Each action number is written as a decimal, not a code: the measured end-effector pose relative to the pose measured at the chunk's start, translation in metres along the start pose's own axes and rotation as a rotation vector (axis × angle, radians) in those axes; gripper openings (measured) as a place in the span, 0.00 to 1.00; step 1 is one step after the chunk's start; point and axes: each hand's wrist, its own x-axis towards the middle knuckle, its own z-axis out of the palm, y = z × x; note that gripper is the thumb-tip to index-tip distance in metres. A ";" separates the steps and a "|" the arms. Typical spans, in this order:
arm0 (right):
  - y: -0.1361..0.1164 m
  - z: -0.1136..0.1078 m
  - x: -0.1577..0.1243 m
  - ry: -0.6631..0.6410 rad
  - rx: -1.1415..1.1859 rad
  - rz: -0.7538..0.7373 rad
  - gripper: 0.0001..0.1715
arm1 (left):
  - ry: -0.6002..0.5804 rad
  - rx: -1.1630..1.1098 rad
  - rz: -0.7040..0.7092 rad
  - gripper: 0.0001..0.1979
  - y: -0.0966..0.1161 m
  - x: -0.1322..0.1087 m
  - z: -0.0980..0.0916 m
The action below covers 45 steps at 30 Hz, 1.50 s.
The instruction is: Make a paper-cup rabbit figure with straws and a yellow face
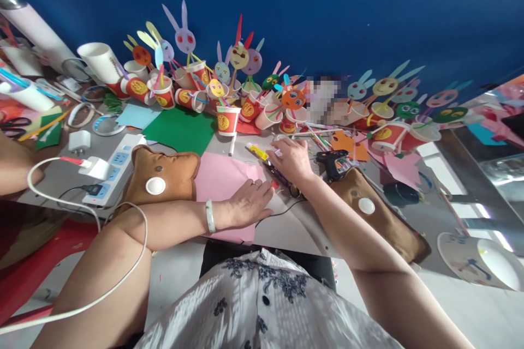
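Note:
My left hand (249, 203) lies palm down on a sheet of pink paper (221, 174), fingers spread and pointing right. Close to its fingertips is a small red piece (274, 184). Farther forward, my right hand (291, 159) rests on the table among pens, beside a yellow glue tube (257, 151). Its fingers are apart, and nothing shows gripped in them. Scissors (293, 191) lie partly under the right hand, their blades hidden. A black glue gun (332, 162) is to the right of that hand. Green paper (182, 130) borders the pink sheet.
Paper cups (227, 121) with rabbit faces line the back of the table (295, 229). Brown cushions (176, 174) lie under or beside both arms. At left are a power strip (123, 166), a white cable (143, 245) crossing my left arm, and another person's arm (16, 166).

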 end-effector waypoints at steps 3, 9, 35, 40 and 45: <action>0.009 -0.018 -0.022 0.030 0.085 -0.040 0.15 | -0.040 -0.008 -0.006 0.29 0.000 0.002 -0.002; -0.002 -0.026 -0.087 -0.014 0.086 -0.247 0.14 | -0.086 -0.012 0.015 0.27 0.002 0.000 -0.013; 0.008 -0.014 -0.126 -0.154 0.011 -0.273 0.34 | -0.064 0.090 0.047 0.30 0.000 -0.004 -0.026; 0.008 -0.021 -0.123 -0.154 0.058 -0.280 0.28 | -0.077 0.061 0.034 0.28 0.001 -0.003 -0.032; 0.019 -0.038 -0.115 -0.031 0.046 -0.258 0.14 | -0.089 0.023 0.024 0.27 -0.001 0.000 -0.023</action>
